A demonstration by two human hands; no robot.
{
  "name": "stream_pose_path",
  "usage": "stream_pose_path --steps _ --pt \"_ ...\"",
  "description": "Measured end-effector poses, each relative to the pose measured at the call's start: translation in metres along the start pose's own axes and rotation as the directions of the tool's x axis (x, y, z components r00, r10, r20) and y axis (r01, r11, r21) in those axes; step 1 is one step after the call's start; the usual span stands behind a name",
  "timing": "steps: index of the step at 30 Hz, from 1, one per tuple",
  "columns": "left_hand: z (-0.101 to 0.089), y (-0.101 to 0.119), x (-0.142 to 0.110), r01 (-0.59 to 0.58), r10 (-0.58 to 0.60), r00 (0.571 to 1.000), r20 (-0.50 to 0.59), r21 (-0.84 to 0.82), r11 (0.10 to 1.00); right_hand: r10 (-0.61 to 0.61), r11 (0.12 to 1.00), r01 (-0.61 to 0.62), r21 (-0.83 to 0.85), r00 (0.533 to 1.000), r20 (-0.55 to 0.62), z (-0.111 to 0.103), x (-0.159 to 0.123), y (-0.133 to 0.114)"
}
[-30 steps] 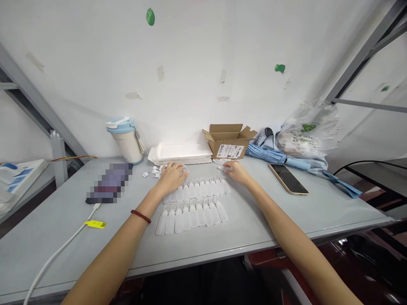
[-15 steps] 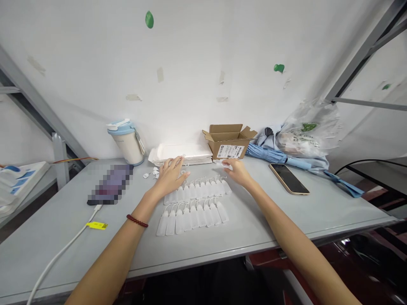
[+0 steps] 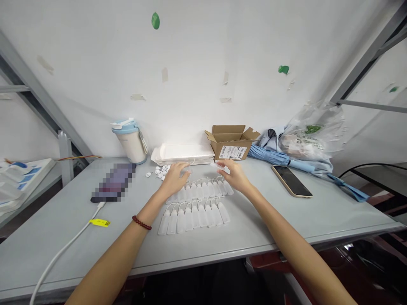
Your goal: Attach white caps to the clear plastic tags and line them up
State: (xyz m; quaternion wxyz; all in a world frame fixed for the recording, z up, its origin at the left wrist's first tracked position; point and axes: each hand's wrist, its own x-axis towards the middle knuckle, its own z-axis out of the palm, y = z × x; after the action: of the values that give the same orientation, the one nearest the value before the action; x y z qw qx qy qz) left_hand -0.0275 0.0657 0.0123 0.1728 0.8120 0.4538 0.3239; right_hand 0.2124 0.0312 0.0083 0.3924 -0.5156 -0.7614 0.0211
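Observation:
My left hand (image 3: 176, 178) is over the left end of the back row, its fingers curled round a small translucent piece with a thin white string loop (image 3: 192, 162). Facing it, my right hand (image 3: 234, 174) holds a translucent plastic tag (image 3: 217, 165) between thumb and fingertips, partly hidden by the fingers. Below the hands, translucent plastic tags with white string loops lie side by side in two rows, a back row (image 3: 203, 190) and a front row (image 3: 194, 217). Small white pieces (image 3: 161, 171) are scattered just left of my left hand.
Behind the hands are a stack of white padded envelopes (image 3: 187, 154) and an open cardboard box (image 3: 233, 150). A cup (image 3: 132, 144) and a charging phone (image 3: 113, 182) are at left. Another phone (image 3: 291, 181), a folded blue umbrella (image 3: 270, 154) and a plastic bag (image 3: 313, 135) are at right.
My left hand has drawn its spread fingers together round a small piece, uncovering more white pieces. My right hand stays near the box with its tag. The view has shifted slightly.

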Motion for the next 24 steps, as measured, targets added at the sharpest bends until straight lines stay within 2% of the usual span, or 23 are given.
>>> stream_pose_path --steps 5,14,16,19,22,24 --pt "-0.002 -0.002 0.002 0.042 -0.043 0.995 -0.089 -0.017 0.999 -0.027 0.999 0.027 -0.029 0.999 0.019 -0.001 0.000 -0.004" --pt "0.003 -0.011 0.002 -0.122 0.145 0.983 -0.110 0.188 0.975 -0.054 0.998 0.054 -0.040 0.999 0.007 0.000 0.000 -0.005" --pt "0.001 -0.011 0.002 -0.178 0.202 0.975 -0.089 0.227 0.958 -0.058 0.997 0.059 -0.042 0.998 0.012 0.000 0.000 -0.005" --pt "0.000 -0.011 0.002 -0.232 0.240 0.971 0.000 0.267 0.935 -0.065 0.997 0.065 -0.040 0.998 0.017 0.000 0.000 -0.005" --pt "0.000 -0.014 0.001 -0.222 0.204 0.975 0.093 0.261 0.940 -0.062 0.997 0.063 -0.047 0.998 0.020 0.000 0.000 -0.005" --pt "0.000 -0.016 0.001 -0.190 0.173 0.981 0.087 0.261 0.946 -0.060 0.997 0.061 -0.053 0.998 0.022 0.000 0.000 -0.005"
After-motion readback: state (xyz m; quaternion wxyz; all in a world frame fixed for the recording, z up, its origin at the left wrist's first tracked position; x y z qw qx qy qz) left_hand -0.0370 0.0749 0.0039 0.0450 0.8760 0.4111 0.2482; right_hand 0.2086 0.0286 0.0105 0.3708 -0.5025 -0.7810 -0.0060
